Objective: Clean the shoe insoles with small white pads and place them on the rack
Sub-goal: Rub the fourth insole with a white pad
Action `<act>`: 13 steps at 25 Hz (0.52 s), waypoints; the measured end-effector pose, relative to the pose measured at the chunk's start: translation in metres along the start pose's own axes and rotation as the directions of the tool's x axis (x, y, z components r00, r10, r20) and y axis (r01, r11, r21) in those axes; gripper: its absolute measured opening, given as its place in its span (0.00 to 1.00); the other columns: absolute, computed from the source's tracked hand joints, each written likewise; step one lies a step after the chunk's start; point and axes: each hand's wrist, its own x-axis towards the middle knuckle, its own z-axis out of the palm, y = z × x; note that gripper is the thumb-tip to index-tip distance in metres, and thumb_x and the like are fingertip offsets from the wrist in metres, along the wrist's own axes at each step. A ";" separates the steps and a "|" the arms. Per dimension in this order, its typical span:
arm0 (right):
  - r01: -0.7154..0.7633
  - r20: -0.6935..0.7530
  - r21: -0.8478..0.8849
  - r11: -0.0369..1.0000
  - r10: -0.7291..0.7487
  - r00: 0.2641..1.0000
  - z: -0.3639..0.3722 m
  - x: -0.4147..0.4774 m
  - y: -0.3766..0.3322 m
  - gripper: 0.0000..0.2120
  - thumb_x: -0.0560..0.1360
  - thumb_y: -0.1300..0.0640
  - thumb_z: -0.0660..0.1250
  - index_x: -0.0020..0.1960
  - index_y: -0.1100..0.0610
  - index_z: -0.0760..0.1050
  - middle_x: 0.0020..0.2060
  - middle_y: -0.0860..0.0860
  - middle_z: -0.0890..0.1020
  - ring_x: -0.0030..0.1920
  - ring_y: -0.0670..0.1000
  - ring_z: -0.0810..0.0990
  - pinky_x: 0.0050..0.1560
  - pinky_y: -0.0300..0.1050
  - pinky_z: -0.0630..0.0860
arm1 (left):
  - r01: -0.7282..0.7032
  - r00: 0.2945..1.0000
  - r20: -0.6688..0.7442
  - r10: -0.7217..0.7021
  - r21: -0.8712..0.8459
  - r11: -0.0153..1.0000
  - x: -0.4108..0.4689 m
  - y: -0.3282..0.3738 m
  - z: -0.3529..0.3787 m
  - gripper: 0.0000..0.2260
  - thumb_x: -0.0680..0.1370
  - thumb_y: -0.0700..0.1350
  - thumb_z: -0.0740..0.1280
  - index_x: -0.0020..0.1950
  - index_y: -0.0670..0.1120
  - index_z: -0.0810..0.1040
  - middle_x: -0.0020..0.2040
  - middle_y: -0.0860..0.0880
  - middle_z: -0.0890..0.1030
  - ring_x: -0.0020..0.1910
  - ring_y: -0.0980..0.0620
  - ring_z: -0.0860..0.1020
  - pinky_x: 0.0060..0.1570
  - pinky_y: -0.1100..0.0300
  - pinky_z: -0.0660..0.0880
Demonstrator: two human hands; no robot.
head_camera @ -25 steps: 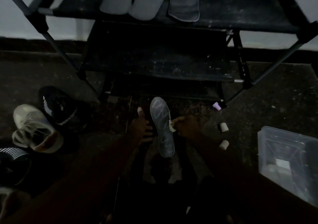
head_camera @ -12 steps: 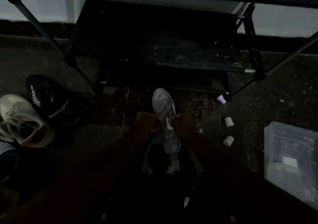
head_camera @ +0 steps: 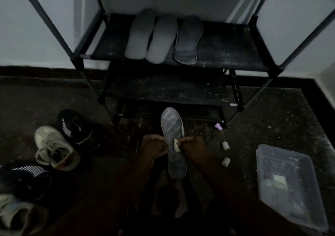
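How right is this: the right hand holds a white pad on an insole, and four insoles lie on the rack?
Wrong count. The head view shows three insoles on the rack, not four. The right hand does hold a white pad on an insole.

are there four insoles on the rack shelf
No, only three insoles lie side by side on the rack shelf.

We have one view only, worn on the head, wide-angle. It looks forward and steeply down at the rack (head_camera: 226, 54) from close in front of it. The rack fills the upper half; the floor (head_camera: 272, 123) before the rack and both forearms (head_camera: 123, 186), reaching from the bottom edge toward it, fill the rest.
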 end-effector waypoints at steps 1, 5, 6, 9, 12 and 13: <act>0.009 -0.017 0.001 1.000 -0.009 1.000 -0.005 -0.011 -0.007 0.05 0.75 0.68 0.73 0.49 0.68 0.85 0.42 0.62 0.87 0.36 0.50 0.83 0.41 0.42 0.80 | -0.016 1.000 -0.015 0.016 0.008 1.000 -0.015 0.006 -0.001 0.07 0.80 0.29 0.65 0.44 0.38 0.76 0.42 0.39 0.80 0.38 0.47 0.79 0.29 0.62 0.80; 0.091 -0.039 -0.051 0.995 -0.093 0.995 -0.033 -0.063 -0.041 0.04 0.74 0.64 0.75 0.46 0.59 0.88 0.35 0.52 0.86 0.35 0.43 0.83 0.40 0.33 0.78 | -0.086 0.996 -0.009 0.086 0.023 0.996 -0.066 0.030 0.002 0.05 0.78 0.31 0.69 0.45 0.40 0.79 0.44 0.39 0.83 0.38 0.50 0.82 0.32 0.62 0.80; 0.111 -0.041 -0.042 0.993 -0.113 0.993 -0.042 -0.074 -0.051 0.04 0.74 0.65 0.75 0.47 0.59 0.88 0.35 0.52 0.86 0.34 0.42 0.82 0.38 0.30 0.77 | -0.091 0.996 -0.001 0.091 0.019 0.996 -0.081 0.036 0.003 0.04 0.78 0.32 0.70 0.46 0.40 0.79 0.44 0.40 0.84 0.39 0.50 0.82 0.33 0.61 0.79; 0.155 0.014 -0.028 0.988 -0.154 0.988 -0.062 -0.111 -0.079 0.06 0.74 0.69 0.73 0.47 0.62 0.87 0.34 0.51 0.85 0.29 0.38 0.80 0.33 0.28 0.75 | -0.130 0.991 -0.001 0.130 0.025 0.991 -0.123 0.055 0.008 0.03 0.77 0.34 0.71 0.49 0.40 0.80 0.44 0.43 0.84 0.42 0.51 0.83 0.36 0.61 0.79; 0.191 0.018 0.023 0.981 -0.191 0.981 -0.077 -0.142 -0.104 0.09 0.74 0.69 0.73 0.43 0.56 0.86 0.34 0.50 0.86 0.32 0.40 0.83 0.38 0.33 0.77 | -0.185 0.982 0.024 0.185 0.008 0.983 -0.161 0.073 0.010 0.02 0.78 0.36 0.72 0.47 0.42 0.80 0.42 0.45 0.84 0.41 0.53 0.83 0.40 0.59 0.80; 0.203 0.018 0.046 0.978 -0.204 0.979 -0.082 -0.154 -0.113 0.09 0.75 0.68 0.73 0.43 0.56 0.86 0.35 0.51 0.87 0.33 0.41 0.83 0.39 0.34 0.78 | -0.205 0.978 0.039 0.205 0.004 0.979 -0.176 0.078 0.011 0.03 0.79 0.37 0.71 0.46 0.43 0.81 0.42 0.46 0.84 0.42 0.52 0.83 0.42 0.58 0.80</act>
